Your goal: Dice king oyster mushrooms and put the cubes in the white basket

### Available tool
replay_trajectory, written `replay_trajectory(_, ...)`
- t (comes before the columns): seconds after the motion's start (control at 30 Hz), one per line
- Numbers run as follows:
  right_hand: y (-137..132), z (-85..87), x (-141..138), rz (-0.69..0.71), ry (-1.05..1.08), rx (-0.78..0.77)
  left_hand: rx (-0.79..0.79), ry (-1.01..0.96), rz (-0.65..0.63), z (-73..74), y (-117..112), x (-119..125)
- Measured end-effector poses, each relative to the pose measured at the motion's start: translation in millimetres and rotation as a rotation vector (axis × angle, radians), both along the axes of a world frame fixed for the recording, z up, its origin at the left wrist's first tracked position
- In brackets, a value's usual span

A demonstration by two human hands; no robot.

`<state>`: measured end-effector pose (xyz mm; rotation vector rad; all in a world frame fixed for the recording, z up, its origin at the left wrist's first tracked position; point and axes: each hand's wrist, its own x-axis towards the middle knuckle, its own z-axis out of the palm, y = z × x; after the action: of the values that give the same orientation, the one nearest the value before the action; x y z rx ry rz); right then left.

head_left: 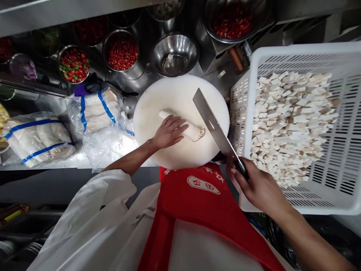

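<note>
From my end, I have the left grip laid palm-down with fingers spread over a pale, thick-stemmed mushroom, which lies aslant near the middle of the round white board. My right grip is closed around the black handle of a cleaver; its blade slants across the board's right side, apart from the mushroom, and I can't tell whether it touches the board. Right of that, a white crate holds chopped pale pieces; two blue-banded packs sit to the left on the tabletop.
</note>
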<state>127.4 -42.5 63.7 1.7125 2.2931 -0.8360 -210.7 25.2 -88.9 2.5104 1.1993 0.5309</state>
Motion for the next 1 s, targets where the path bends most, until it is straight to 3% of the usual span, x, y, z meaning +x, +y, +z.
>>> replay_trajectory(0.17,5,-23.9,-2,0.045,-0.084,0.005,0.11,-0.009,0.112,-9.6,-6,16)
replay_trajectory(0.3,3,-32.3,-8,0.176,0.038,-0.017,0.168,-0.031,0.084,-12.0,-21,2)
replay_trajectory(0.5,4,-14.3,-24,0.258,0.114,0.007,0.043,-0.05,0.015,-7.7,-43,-22)
replay_trajectory(0.7,3,10.3,-45,0.276,0.128,0.025,0.052,-0.078,0.062,-16.8,-30,-17)
replay_trajectory(1.0,-5,18.7,-40,0.271,0.112,-0.08,-0.013,-0.054,0.04,-22.6,-24,-17)
